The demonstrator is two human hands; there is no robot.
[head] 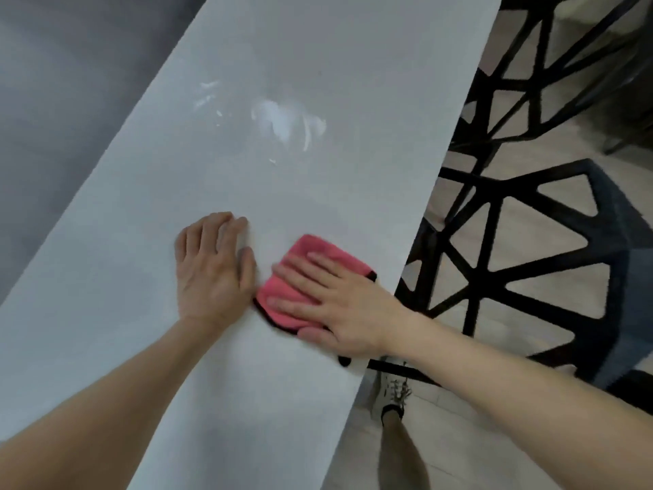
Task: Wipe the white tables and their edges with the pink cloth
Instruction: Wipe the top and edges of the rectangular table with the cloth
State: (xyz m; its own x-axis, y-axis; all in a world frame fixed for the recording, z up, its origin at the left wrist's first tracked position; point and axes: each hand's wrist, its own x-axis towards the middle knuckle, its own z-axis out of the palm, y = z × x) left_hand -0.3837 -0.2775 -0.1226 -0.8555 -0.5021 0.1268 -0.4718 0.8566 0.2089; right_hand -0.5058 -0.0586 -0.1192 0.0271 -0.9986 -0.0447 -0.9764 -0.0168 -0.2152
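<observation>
White table (247, 47) runs long beside black lattice chairs (530, 263); its far stretch shows pale smears (282, 118), likely unwiped. Right hand (339, 305) presses flat-fingered on the pink cloth (304, 256) near the right edge. Left hand (212, 267) rests open on the tabletop just beside it, holding nothing.

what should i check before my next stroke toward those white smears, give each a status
1. Right hand flat on the pink cloth: ok, fingers spread straight over it.
2. Pink cloth lying on the white table: ok, close to its right edge.
3. Left hand out of the way: not ok, it rests flat right beside the cloth.
4. White smears wiped off: not ok, streaks show farther up the table.
5. Cloth's underside clean: cannot tell, hidden.
</observation>
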